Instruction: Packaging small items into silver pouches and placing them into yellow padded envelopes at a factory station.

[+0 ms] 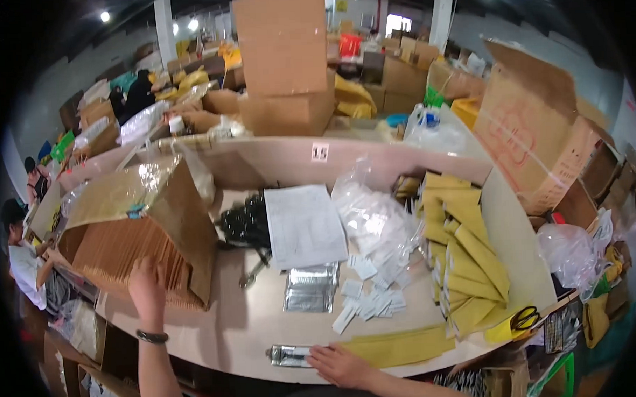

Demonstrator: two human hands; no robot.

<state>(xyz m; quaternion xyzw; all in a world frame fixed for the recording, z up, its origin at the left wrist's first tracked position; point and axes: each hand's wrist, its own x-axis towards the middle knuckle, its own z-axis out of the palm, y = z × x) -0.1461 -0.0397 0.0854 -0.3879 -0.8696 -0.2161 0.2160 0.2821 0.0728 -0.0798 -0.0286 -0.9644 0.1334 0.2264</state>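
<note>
A cardboard box [186, 220] lies on its side at the left of the table, packed with a row of thin brown cardboard pieces [117, 251]. My left hand [148, 281] reaches to its opening, fingers bent around the edges of those pieces. How many it grips is hidden. By the front edge, my right hand [338, 366] lies flat with fingers stretched out. Under its fingertips is the end of a clear-and-silver flat packet [290, 355]. Long yellow paper sleeves [400, 347] extend to the right from beside this hand.
Silver packets [311, 290], a white paper sheet [305, 227], black bagged items [245, 222] and small white cards [367, 305] occupy the middle. Yellow sleeves [467, 249] are heaped at right, near black-handled scissors [525, 318]. A raised panel [274, 154] borders the far side.
</note>
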